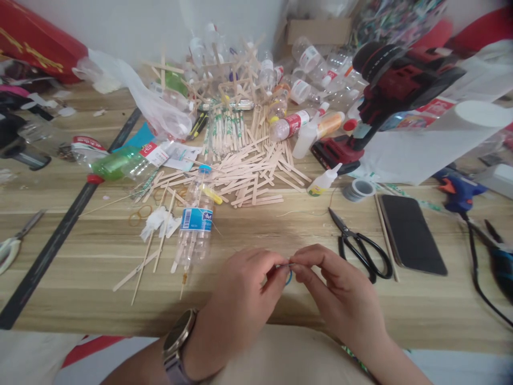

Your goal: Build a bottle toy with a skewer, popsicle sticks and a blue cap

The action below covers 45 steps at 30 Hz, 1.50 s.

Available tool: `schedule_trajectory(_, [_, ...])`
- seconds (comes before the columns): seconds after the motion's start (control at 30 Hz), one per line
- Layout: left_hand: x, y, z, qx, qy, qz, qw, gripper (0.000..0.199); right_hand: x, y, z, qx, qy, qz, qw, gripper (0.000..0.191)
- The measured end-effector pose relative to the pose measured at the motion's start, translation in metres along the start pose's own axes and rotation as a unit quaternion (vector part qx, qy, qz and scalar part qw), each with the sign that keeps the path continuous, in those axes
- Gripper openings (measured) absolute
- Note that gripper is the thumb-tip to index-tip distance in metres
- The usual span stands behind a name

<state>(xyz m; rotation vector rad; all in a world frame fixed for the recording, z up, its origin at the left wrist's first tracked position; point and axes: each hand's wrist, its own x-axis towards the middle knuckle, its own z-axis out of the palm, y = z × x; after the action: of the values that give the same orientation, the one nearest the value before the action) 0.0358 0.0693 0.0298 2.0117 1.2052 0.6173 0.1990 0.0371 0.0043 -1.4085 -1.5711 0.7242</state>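
Near the table's front edge, my left hand [250,289] and my right hand [340,294] meet fingertip to fingertip. Both pinch a small thin piece between thumb and forefinger, too small to make out. A small blue ring [289,276] shows just below the pinched fingertips, partly hidden by them. A watch is on my left wrist. To the left of my hands lies a clear plastic bottle [196,222] with a blue label and blue cap, with sticks along it. Black-handled scissors [360,248] lie to the right of my right hand.
Wooden sticks [256,176] are heaped mid-table, with plastic bottles [294,125] behind. A glue bottle [324,181], silver tape roll [359,190], phone [412,233], red-black drill [377,101] and blue glue gun [457,190] stand or lie right. A black strip [64,230] crosses the left.
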Motion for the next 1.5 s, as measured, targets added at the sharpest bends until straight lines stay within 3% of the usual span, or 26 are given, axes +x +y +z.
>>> schedule_trajectory(0.23, [-0.002, -0.004, 0.0, -0.036, -0.025, -0.017, 0.999, 0.014, 0.0, 0.002, -0.005, 0.07, -0.031, 0.036, 0.996, 0.01])
schedule_trajectory(0.43, [0.006, -0.006, -0.007, -0.157, -0.114, -0.09, 0.977, 0.016, 0.005, 0.003, -0.009, 0.144, -0.08, 0.112, 0.98, 0.016])
schedule_trajectory(0.6, [0.011, -0.011, -0.011, -0.207, -0.173, -0.15, 0.951, 0.018, 0.012, -0.001, -0.009, 0.22, -0.123, 0.22, 0.942, 0.037])
schedule_trajectory(0.8, [0.012, -0.011, -0.01, -0.221, -0.18, -0.15, 0.947, 0.018, 0.015, 0.0, -0.007, 0.296, -0.126, 0.286, 0.902, 0.046])
schedule_trajectory(1.0, [0.014, -0.012, -0.007, -0.283, -0.186, -0.189, 0.922, 0.008, 0.014, 0.001, -0.003, 0.346, -0.11, 0.289, 0.886, 0.049])
schedule_trajectory(1.2, [0.015, -0.009, -0.006, -0.282, -0.18, -0.208, 0.919, 0.004, 0.011, -0.003, -0.002, 0.323, -0.092, 0.269, 0.903, 0.048])
schedule_trajectory(1.5, [0.014, -0.007, -0.004, -0.31, -0.17, -0.208, 0.912, 0.006, 0.011, -0.002, 0.002, 0.386, -0.102, 0.257, 0.88, 0.042])
